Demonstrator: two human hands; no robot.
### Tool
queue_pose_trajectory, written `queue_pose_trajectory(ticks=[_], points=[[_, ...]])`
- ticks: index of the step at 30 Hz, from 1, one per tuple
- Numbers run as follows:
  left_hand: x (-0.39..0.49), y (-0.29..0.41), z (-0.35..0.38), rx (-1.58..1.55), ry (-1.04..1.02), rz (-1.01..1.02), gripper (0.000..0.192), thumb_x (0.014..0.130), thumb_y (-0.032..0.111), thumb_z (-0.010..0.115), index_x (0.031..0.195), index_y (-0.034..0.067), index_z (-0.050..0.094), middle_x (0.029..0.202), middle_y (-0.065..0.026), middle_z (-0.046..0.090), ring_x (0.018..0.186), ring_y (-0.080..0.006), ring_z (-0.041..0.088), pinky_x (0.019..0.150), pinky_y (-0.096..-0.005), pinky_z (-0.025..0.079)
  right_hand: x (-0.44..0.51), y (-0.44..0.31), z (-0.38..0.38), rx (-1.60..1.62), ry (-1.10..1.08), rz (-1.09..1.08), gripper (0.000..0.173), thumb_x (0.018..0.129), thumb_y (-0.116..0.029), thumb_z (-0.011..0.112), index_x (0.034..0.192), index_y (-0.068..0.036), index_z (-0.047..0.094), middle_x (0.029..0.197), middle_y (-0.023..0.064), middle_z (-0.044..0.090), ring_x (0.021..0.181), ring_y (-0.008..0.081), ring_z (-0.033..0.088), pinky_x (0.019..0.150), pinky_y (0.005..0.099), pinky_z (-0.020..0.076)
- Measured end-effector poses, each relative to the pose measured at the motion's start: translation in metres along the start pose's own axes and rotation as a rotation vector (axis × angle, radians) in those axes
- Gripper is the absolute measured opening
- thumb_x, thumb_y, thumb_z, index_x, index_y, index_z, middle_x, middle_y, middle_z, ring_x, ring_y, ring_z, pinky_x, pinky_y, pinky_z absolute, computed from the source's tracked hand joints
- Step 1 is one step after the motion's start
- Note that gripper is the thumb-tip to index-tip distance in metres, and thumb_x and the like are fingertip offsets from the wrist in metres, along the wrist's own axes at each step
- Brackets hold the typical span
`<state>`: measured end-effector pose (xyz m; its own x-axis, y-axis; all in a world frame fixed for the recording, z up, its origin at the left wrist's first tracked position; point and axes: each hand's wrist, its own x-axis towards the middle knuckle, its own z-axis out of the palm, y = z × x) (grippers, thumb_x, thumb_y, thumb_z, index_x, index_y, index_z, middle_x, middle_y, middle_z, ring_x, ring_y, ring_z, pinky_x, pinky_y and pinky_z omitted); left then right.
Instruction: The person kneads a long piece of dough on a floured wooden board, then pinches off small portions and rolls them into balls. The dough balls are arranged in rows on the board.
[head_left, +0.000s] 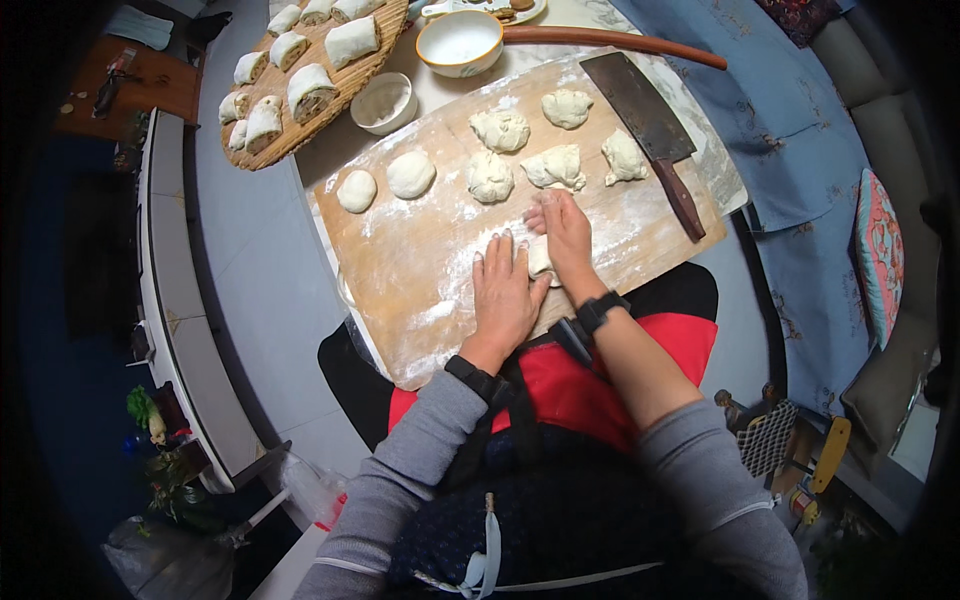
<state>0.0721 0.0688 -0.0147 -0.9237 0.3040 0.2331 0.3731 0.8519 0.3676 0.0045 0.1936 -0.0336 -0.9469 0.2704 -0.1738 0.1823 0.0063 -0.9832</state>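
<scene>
A piece of dough (540, 259) lies on the floured wooden board (390, 262) between my hands, partly covered by them. My left hand (504, 289) rests flat on the board, its thumb against the dough's near edge. My right hand (564, 229) is on its side just right of the dough, fingers curled; whether it grips any dough is hidden. Beyond them lie rough dough lumps, among them one (555, 166) just past my right fingertips and another (489, 177). Two smooth dough balls, the larger (411, 175) and the smaller (356, 191), sit at the left.
A cleaver (645, 112) lies at the board's right. Behind the board stand a small bowl of flour (384, 103) and a larger white bowl (460, 45), with a long wooden stick (615, 37) beside it. A woven tray (360, 79) holds cut filled rolls at the upper left.
</scene>
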Motion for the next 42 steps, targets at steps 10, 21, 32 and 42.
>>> queue_pose_trajectory(ticks=[10,21,32,42], points=[[-0.015,0.015,0.006,-0.245,-0.151,-0.051,0.052,0.091,0.021,0.059,0.134,-0.006,0.048,0.143,-0.0301,0.042,0.137,-0.0434,0.036,0.114,-0.0517,0.026,-0.012,0.019,0.001,-0.225,0.189,-0.228,0.032,0.104,-0.031,0.043,0.089,-0.005,0.054,0.070,0.0105,0.065,0.064,0.0298,0.063,0.061,0.0400,0.0490],[-0.016,0.017,0.012,-0.453,-0.005,0.282,0.037,0.080,0.002,0.059,0.117,0.001,0.060,0.111,-0.0177,0.062,0.101,-0.0345,0.061,0.084,-0.0405,0.048,-0.056,0.016,-0.028,-0.134,-0.028,0.035,0.028,0.104,-0.024,0.044,0.098,-0.003,0.061,0.080,0.0057,0.064,0.074,0.0134,0.061,0.069,0.0278,0.0479],[-0.006,0.005,0.007,-0.258,-0.311,-0.068,0.050,0.085,0.015,0.062,0.132,-0.001,0.052,0.131,-0.0259,0.053,0.127,-0.0403,0.048,0.109,-0.0498,0.033,-0.022,-0.009,-0.021,0.304,-0.029,0.263,0.034,0.105,-0.029,0.041,0.106,-0.001,0.060,0.082,0.0081,0.067,0.071,0.0131,0.060,0.069,0.0277,0.0495],[-0.005,0.003,0.016,-0.123,-0.159,-0.101,0.054,0.089,0.027,0.060,0.133,-0.004,0.050,0.141,-0.0247,0.047,0.137,-0.0372,0.038,0.114,-0.0539,0.024,0.008,0.006,-0.004,-0.041,0.098,-0.087,0.034,0.106,-0.028,0.040,0.097,0.000,0.057,0.076,0.0068,0.064,0.063,0.0099,0.056,0.060,0.0247,0.0477]])
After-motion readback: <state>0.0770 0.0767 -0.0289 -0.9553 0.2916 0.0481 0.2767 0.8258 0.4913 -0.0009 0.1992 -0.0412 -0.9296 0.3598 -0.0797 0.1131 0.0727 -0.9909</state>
